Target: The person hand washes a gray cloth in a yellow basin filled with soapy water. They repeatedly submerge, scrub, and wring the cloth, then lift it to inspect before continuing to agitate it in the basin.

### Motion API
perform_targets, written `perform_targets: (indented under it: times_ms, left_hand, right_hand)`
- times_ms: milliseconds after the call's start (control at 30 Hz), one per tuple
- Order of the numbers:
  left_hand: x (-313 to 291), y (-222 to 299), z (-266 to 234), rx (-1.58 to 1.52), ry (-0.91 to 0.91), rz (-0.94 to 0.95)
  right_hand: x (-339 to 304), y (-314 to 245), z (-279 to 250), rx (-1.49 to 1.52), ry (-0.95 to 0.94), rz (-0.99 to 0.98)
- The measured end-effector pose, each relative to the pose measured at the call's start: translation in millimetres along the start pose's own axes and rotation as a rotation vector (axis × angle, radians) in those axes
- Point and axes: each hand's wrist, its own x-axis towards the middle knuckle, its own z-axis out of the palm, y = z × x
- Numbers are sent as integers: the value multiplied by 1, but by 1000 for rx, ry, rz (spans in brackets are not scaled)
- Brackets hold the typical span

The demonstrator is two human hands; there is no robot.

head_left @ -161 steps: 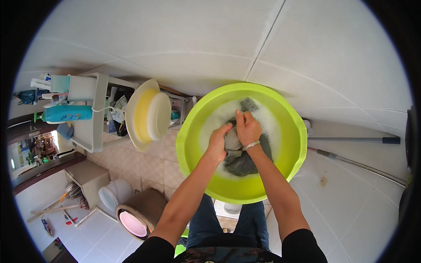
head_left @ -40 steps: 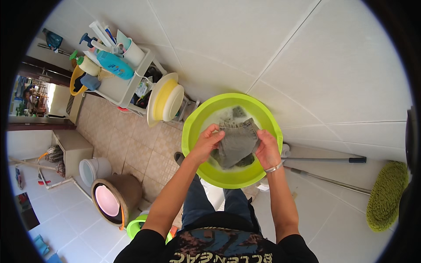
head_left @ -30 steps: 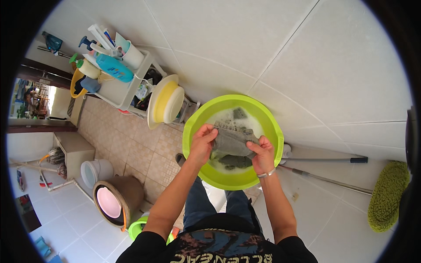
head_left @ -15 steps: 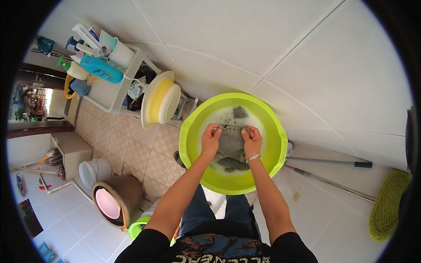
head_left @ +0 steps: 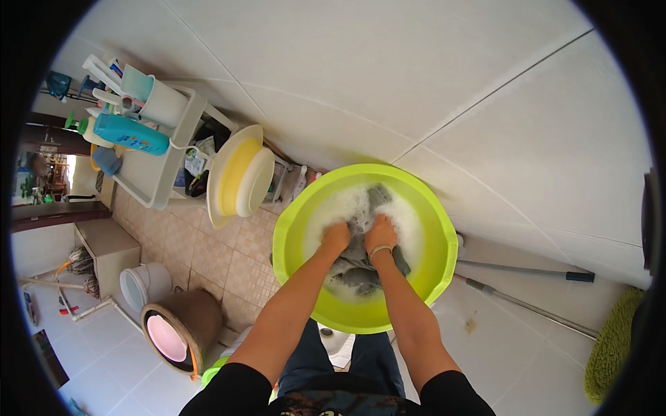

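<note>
- head view: where's the cloth (head_left: 357,251)?
- in the tub (head_left: 447,249), among suds (head_left: 412,234).
- and the grip?
- left hand (head_left: 336,238) and right hand (head_left: 381,234) reach down to it, side by side; suds hide the fingertips, so i can't tell how closed they are or on what.

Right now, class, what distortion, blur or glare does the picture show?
In the head view, the corners go black, joints in the pale wall curve, the left hand and right hand look slightly soft, and a bright patch in the doorway looks washed out.
</note>
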Motion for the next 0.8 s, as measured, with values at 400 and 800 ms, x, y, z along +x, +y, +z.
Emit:
perform_targets:
  times_ms: [400,800]
  left_hand:
    - [-16,12,-42,-2027,-819,-173]
    - [-44,70,-36,-1756,-203,-275]
  right_hand:
    - [-104,-75,-113,688,95,-757]
    - [-35,-40,-80,751,311,-354]
